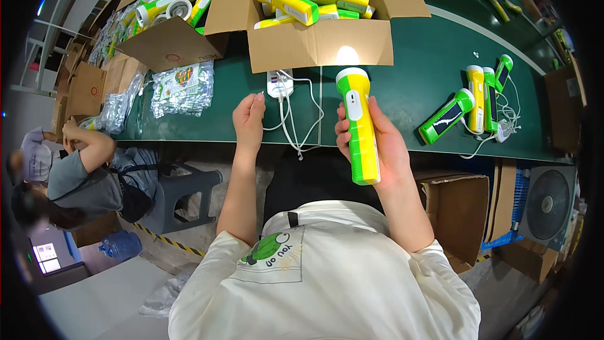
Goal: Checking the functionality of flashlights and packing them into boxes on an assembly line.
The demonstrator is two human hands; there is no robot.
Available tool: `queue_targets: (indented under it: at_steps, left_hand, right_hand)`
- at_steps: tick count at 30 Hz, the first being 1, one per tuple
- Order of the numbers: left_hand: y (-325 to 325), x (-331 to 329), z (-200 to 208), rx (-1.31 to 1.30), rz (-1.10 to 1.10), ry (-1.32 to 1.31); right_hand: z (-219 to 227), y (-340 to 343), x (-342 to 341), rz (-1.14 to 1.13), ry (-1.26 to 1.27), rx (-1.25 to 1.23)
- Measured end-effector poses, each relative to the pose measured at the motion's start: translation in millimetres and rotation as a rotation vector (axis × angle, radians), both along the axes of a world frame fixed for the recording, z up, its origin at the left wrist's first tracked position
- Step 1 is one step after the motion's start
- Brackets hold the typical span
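My right hand (384, 145) is wrapped round a yellow and green flashlight (358, 129) with a white head. It is lit and throws a bright spot on the front of an open cardboard box (286, 50). Pinched in my left hand (249, 119) is a white charging cable (272, 128), its small tip showing above the fingers. Just beyond that hand, a white power strip (280, 85) lies on the green table (239, 82) with several cables plugged in. More yellow and green flashlights (296, 5) fill the box.
At right, several flashlights (476, 101) lie on the table among white cables. Flattened plastic bags (182, 91) and a second box (170, 50) of flashlights are at left. A seated person (91, 176) works there. An open carton (456, 214) and a fan (547, 204) stand below, right.
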State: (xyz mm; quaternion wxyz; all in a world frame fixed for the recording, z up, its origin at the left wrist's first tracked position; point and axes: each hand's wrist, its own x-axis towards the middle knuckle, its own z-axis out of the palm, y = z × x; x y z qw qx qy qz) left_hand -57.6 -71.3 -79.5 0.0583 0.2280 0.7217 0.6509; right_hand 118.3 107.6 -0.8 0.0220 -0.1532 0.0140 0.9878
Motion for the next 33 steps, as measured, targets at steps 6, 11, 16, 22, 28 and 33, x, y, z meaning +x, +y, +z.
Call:
queue_targets:
  at_steps: [6,11,16,22,28,33]
  left_hand:
    - [1,-1,-3,0.031,0.0,0.009]
    - [1,-1,-4,0.003,0.018,0.015]
    - [0,-4,-8,0.005,0.005,0.04]
    - [-6,3,0,0.001,-0.006,0.191]
    - [8,57,61,-0.158,-0.102,0.34]
    - [35,77,81,-0.394,-0.175,0.305]
  right_hand:
    - [8,2,0,-0.022,-0.016,-0.017]
    - [18,-3,-2,-0.083,-0.135,0.217]
    - [19,-8,-6,-0.159,-0.156,0.382]
    - [13,-14,-9,-0.327,-0.251,0.512]
    - [6,-21,-16,-0.367,-0.216,0.448]
    - [4,-30,-34,-0.464,-0.126,0.612]
